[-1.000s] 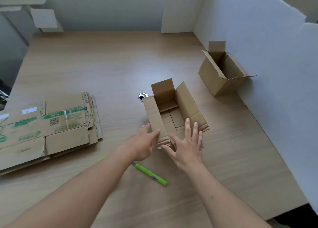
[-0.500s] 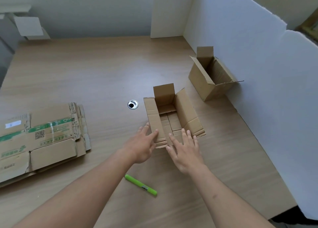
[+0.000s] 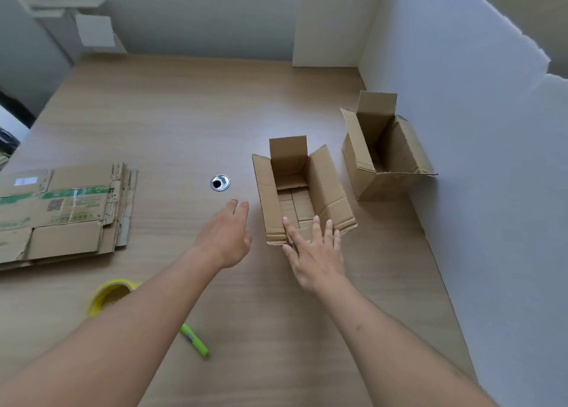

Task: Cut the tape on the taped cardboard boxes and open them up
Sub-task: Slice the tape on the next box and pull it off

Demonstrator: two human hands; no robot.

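Note:
A small cardboard box (image 3: 329,188) stands open on the wooden table, all its flaps spread. My right hand (image 3: 316,249) lies flat with straight fingers on the box's near flap. My left hand (image 3: 226,234) hovers open just left of the box, not touching it. A second open cardboard box (image 3: 365,163) stands to the right against the white wall. A green utility knife (image 3: 195,340) lies on the table near my left forearm, partly hidden by it.
A stack of flattened cardboard (image 3: 61,213) lies at the left. A yellow tape roll (image 3: 107,296) sits beside my left forearm. A metal cable hole (image 3: 220,182) is set in the table (image 3: 172,123). White foam walls (image 3: 476,160) close off the right side.
My left hand has come off the box's left side and moved left. The camera view shifted, bringing the tape roll into sight. My right hand stays on the near flap.

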